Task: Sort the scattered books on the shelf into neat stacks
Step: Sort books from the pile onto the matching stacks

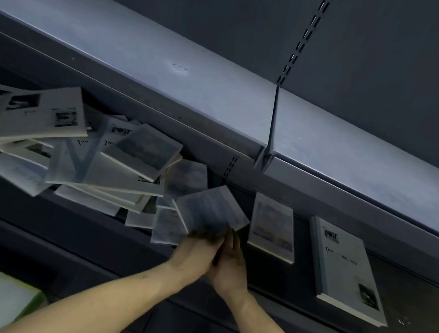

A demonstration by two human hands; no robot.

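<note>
Both hands — left hand point(196, 250) and right hand point(230, 259) — grip a small book point(212, 210) lifted off the shelf point(405, 270) beside the messy pile point(92, 158) — best squared, then laid flat on the matching book point(273, 226).

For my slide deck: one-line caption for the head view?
Both hands, left hand and right hand, lift a small book from the messy pile on the shelf.
</note>
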